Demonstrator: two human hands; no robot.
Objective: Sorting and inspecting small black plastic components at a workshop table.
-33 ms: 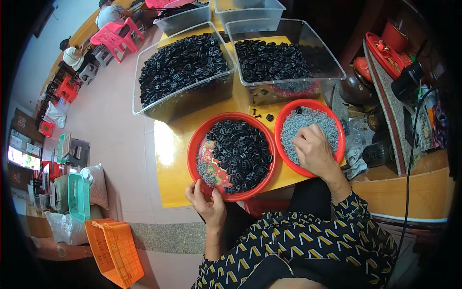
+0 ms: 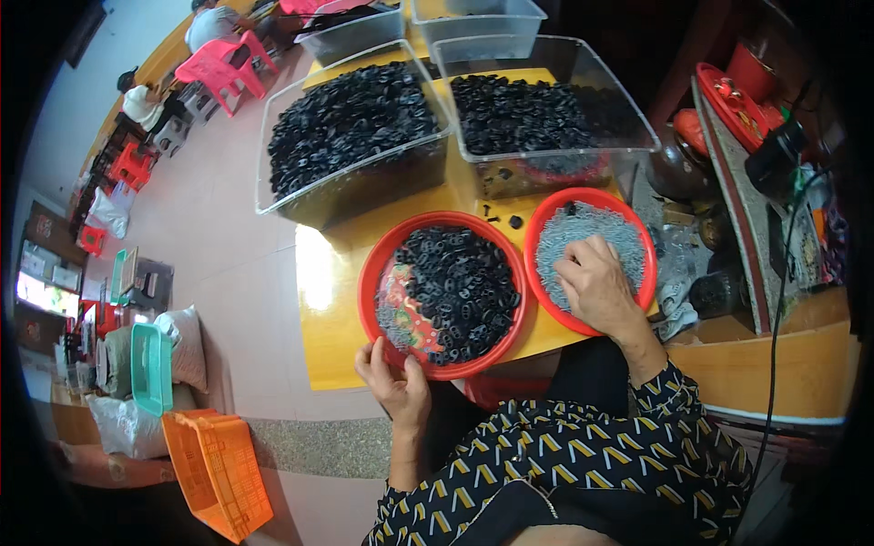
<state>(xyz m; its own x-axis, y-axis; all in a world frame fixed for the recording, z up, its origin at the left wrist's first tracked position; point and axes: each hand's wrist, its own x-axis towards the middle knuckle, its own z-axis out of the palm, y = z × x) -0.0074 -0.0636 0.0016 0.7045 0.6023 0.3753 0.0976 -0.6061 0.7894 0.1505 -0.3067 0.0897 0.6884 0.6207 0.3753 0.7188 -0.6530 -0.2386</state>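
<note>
My left hand is at the near left rim of a large red basin, its thumb and fingers apart. Small black plastic pieces with slots fill most of that basin, and some silver screws lie at its left side on a patterned bottom. Over a smaller red basin to the right, my right hand is closed, its fingers bent down towards a heap of silver screws. Whatever its fingertips hold is hidden.
Two clear bins, a left one and a right one, hold more black pieces on the yellow table. A few loose black parts lie before them. An orange crate stands at lower left. People sit far left. A black cable hangs right.
The whole view has shifted very slightly. Both hands keep their places at the two red basins.
</note>
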